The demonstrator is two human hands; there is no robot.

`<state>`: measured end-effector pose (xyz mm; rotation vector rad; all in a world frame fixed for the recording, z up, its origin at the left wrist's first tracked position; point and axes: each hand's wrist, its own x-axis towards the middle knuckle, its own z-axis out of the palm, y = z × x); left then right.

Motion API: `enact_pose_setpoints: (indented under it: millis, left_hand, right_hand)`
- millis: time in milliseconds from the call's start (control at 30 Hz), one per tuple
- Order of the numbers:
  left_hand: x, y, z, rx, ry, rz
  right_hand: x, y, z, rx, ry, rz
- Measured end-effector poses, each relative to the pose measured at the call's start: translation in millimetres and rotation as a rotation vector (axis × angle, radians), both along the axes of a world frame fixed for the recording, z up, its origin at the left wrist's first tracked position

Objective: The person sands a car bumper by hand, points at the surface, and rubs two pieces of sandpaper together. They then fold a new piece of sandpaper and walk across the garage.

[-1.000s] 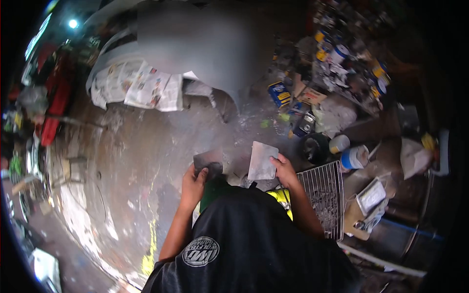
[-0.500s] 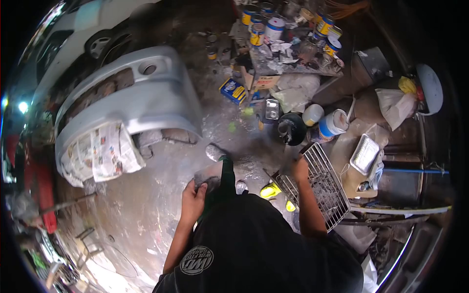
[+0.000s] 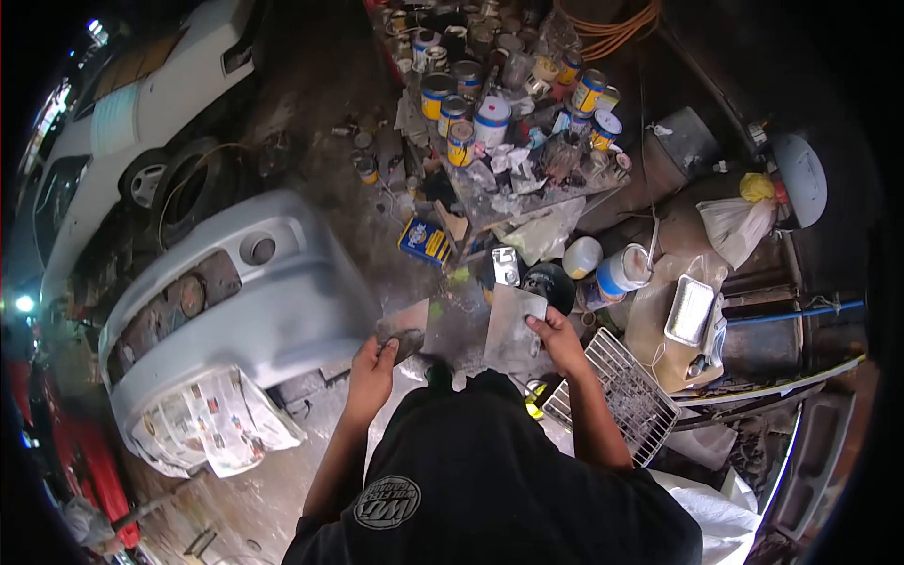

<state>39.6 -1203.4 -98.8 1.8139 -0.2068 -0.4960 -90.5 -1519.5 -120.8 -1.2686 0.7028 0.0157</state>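
Note:
My left hand (image 3: 373,375) is closed on a thin, flat grey sheet (image 3: 411,318) with a dark patch near the thumb. In my right hand (image 3: 559,343) is a larger rectangular grey sheet (image 3: 512,322), pinched at its right edge with the thumb on top. Both sheets are held in front of my body, apart from each other. What they are made of I cannot make out. To the left of my left hand is a grey car bumper (image 3: 311,315), with printed newspaper (image 3: 215,414) over its lower part.
Several paint cans (image 3: 491,122) and crumpled papers crowd a low table (image 3: 527,209) ahead. A black bucket (image 3: 556,282), a metal rack (image 3: 621,395) and a foil tray (image 3: 690,309) stand to the right. Beyond the bumper are a loose tyre (image 3: 193,198) and a white car (image 3: 155,94).
My right hand has come up and inward from over the metal rack, and its grey sheet now shows plainly. My left hand still grips its sheet. The camera view has shifted.

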Motion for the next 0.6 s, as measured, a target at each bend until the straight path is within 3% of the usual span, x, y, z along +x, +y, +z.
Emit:
enact_pose_setpoints:
  millis: [67,133,267,300,400,433,533,600]
  left_hand:
    - [19,0,-2,0.106,0.011,-0.092]
    - [32,-12,28,0.291,0.023,-0.219]
    - [52,-33,51,0.100,-0.373,-0.311]
    - [60,-32,45,0.161,-0.363,-0.250]
    - [85,-42,26,-0.407,0.077,0.211]
    - [89,-43,25,-0.585,0.278,0.286]
    - [95,-73,48,-0.966,0.518,0.366]
    - [99,-92,37,-0.936,0.470,0.284]
  right_hand:
    - [19,5,18,0.078,-0.028,-0.003]
    - [40,9,25,0.146,-0.094,-0.007]
    - [79,18,35,-0.113,-0.102,0.308]
    - [85,13,31,-0.161,-0.151,0.499]
    - [107,-1,45,-0.184,-0.005,0.476]
    - [116,-3,53,0.030,-0.022,0.360]
    - [151,3,43,0.609,-0.294,0.044]
    - [178,9,29,0.697,-0.269,-0.014]
